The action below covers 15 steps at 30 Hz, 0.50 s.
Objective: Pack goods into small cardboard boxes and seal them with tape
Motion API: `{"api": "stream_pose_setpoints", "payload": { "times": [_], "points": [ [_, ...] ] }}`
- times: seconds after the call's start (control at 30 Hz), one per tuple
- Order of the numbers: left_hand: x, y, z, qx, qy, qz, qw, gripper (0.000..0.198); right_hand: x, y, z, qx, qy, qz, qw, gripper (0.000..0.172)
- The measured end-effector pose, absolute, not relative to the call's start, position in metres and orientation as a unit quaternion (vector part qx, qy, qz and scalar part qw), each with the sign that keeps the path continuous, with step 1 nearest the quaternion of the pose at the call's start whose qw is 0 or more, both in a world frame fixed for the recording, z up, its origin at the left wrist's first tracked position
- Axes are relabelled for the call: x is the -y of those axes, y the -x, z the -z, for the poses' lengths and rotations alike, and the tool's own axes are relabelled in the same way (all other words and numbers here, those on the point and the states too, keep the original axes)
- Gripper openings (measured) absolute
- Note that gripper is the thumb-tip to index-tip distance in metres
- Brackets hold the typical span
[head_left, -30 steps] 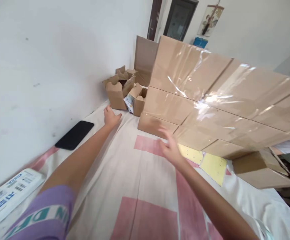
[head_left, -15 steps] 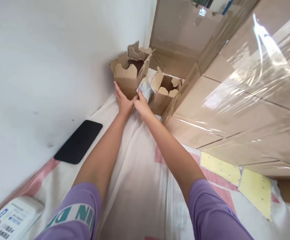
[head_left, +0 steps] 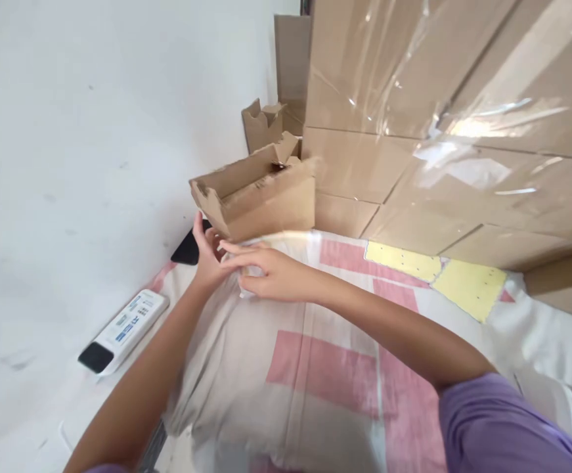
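Observation:
An open cardboard box with torn flaps lies tilted between the wall and the stacked cartons. Close to its lower left corner is my left hand, fingers apart; I cannot tell whether they touch the cardboard. Just right of it, my right hand points its fingers leftward, and they overlap the left hand. A bit of white crumpled wrapping shows between its thumb and fingers, mostly hidden by the hand. Behind the tilted box stands another torn-topped cardboard box.
Film-wrapped cartons rise on the right, and a white wall on the left. By the wall lie a black phone, partly hidden, and a white labelled pack. Cloth with pink patches covers the surface.
The view has shifted. Both hands have come nearer, away from the corner. The right hand's white wrapping is now mostly covered, and the near box appears larger and from another side.

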<state>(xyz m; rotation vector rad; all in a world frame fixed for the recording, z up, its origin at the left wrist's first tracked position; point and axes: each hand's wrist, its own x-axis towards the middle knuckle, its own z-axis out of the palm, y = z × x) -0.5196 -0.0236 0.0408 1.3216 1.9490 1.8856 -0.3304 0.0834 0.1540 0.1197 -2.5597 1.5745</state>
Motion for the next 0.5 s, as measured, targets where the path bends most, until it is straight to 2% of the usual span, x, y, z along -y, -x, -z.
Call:
{"api": "stream_pose_setpoints", "payload": {
  "times": [0.13, 0.23, 0.33, 0.4, 0.5],
  "points": [
    [0.017, 0.444, -0.02, -0.614, -0.435, -0.646, 0.131, 0.108, -0.083, 0.229, -0.15, 0.882, 0.089, -0.425, 0.182, 0.024],
    [-0.004, 0.414, -0.011, -0.61, -0.449, -0.631, 0.165, 0.087, -0.09, 0.16, -0.123, 0.89, 0.218, -0.33, 0.226, 0.021],
    [-0.022, 0.396, -0.016, -0.604, -0.463, -0.63, 0.157, 0.083, -0.08, 0.108, -0.091, 0.889, 0.319, -0.295, 0.145, 0.042],
    [-0.029, 0.385, -0.028, -0.584, -0.478, -0.643, 0.128, 0.085, -0.065, 0.088, -0.077, 0.892, 0.312, -0.318, 0.079, 0.048],
    [-0.036, 0.369, -0.05, -0.578, -0.531, -0.615, 0.08, 0.093, -0.042, 0.082, -0.073, 0.875, 0.283, -0.387, 0.07, 0.053]
  ]
}}
